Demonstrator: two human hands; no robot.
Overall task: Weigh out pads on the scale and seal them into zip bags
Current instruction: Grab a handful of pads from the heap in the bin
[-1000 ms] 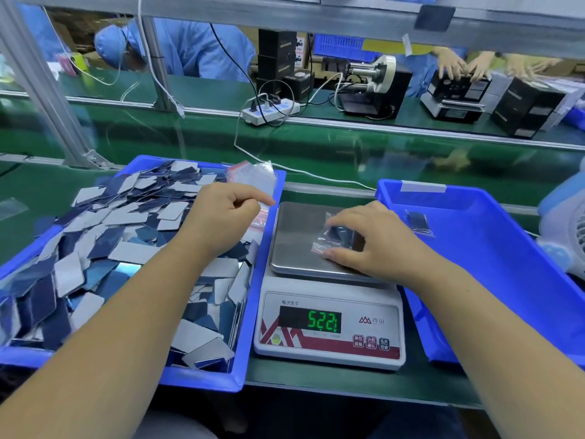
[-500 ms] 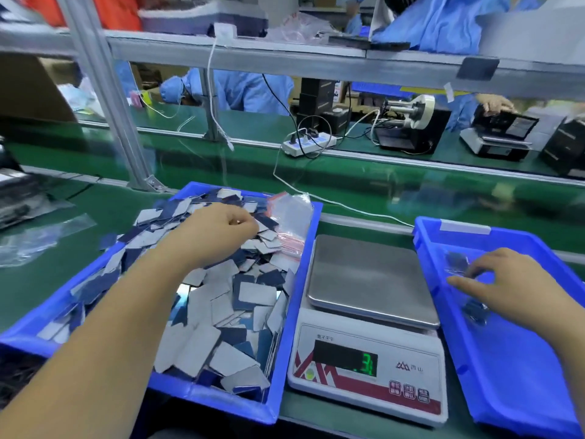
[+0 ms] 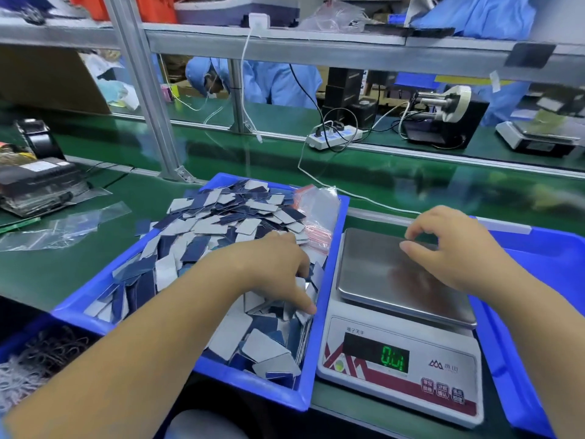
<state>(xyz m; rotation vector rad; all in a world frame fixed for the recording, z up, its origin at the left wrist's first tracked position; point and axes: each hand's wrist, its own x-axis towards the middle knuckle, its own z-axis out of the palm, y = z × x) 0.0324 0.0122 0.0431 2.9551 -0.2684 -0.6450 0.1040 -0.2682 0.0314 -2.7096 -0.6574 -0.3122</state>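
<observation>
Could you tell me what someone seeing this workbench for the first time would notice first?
Most likely the blue bin left of centre, heaped with grey and navy pads, where the left hand digs into the pile. Right beside it stands the white scale, its steel pan bare and its green display lit, with the right hand held just above the pan. A stack of red-striped zip bags lies in the bin's far right corner.

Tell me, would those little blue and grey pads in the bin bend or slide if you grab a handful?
The pads look thin and flat, so probably light and a bit bendy. They lie loose and overlapping in the blue bin, so they would likely slip over each other as the left hand digs in.
</observation>
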